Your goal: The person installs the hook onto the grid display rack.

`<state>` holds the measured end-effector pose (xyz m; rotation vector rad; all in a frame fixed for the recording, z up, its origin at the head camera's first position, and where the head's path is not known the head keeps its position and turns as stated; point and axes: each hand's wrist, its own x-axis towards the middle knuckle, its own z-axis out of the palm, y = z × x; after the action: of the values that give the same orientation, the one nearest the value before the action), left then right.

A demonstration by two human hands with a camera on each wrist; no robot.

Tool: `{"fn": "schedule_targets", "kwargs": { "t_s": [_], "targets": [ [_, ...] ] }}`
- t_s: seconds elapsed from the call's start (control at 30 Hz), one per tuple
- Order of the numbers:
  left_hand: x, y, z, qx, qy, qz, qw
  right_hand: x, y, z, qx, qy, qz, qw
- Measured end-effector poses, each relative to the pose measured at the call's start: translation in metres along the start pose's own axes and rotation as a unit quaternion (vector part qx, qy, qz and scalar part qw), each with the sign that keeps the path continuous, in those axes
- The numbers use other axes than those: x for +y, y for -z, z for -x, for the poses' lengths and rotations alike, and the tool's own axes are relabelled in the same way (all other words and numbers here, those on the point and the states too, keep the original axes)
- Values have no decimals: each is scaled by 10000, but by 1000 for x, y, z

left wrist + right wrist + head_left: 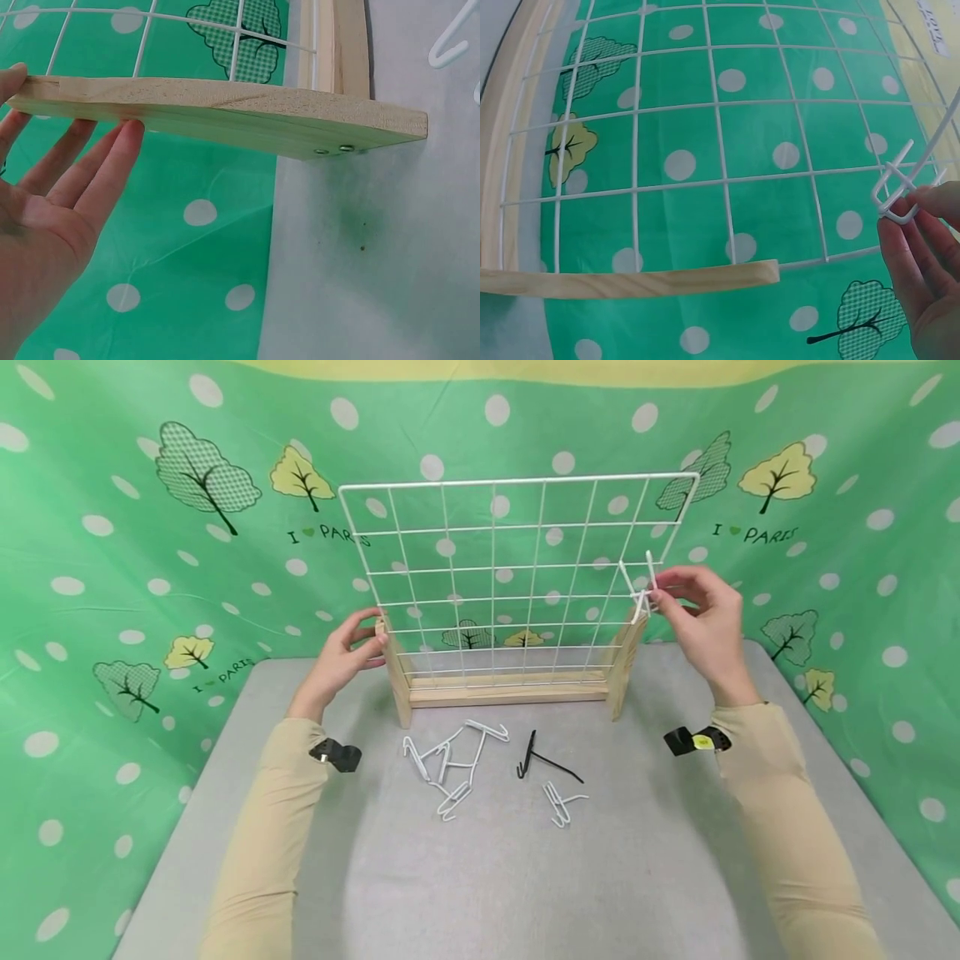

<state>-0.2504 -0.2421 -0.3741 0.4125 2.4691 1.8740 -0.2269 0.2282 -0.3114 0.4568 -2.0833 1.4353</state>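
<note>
A white wire grid panel (492, 529) stands upright in a wooden stand (510, 695). My left hand (347, 647) holds the top of the stand's left post (393, 672), thumb on its front edge, and the other fingertips rest against the post's outer face (217, 124) in the left wrist view. By the right post (624, 664), my right hand (705, 614) pinches a white wire hook (642, 602) between thumb and fingers. That hook overlaps the grid's right edge in the head view, its prongs pointing up. In the right wrist view, the hook's bent back (892, 201) shows at the fingertips.
Several white wire hooks (454, 797) lie tangled on the grey table (480, 893) in front of the stand. A black hook (531, 755) and another white hook (557, 804) lie to their right. Green patterned cloth (862, 552) surrounds the table at the back and sides.
</note>
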Motion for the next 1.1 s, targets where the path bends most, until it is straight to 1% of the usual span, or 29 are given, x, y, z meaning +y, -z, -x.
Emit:
{"fn": "schedule_targets", "kwargs": {
  "t_s": [0.17, 0.27, 0.53, 0.67, 0.83, 1.0, 1.1],
  "targets": [
    [1, 0, 0, -16, 54, 51, 10000, -3, 0, -4, 98, -8, -46, 9999],
    [5, -1, 1, -44, 85, 104, 9999, -4, 1, -6, 114, -65, -115, 9998],
    [28, -5, 10, -92, 127, 12, 9999, -11, 3, -16, 308, 13, -469, 9984],
    [30, -6, 12, -97, 149, 13, 9998, -14, 4, -21, 383, 118, -683, 9969],
    [29, -5, 13, -78, 140, 0, 9999, -17, 5, -25, 504, 221, -985, 9936],
    [29, -5, 13, -61, 156, 20, 9999, -19, 5, -28, 586, 229, -1491, 9868],
    [30, -6, 13, -51, 169, 29, 9998, -17, 5, -30, 628, 127, -1795, 9817]
  ]
}}
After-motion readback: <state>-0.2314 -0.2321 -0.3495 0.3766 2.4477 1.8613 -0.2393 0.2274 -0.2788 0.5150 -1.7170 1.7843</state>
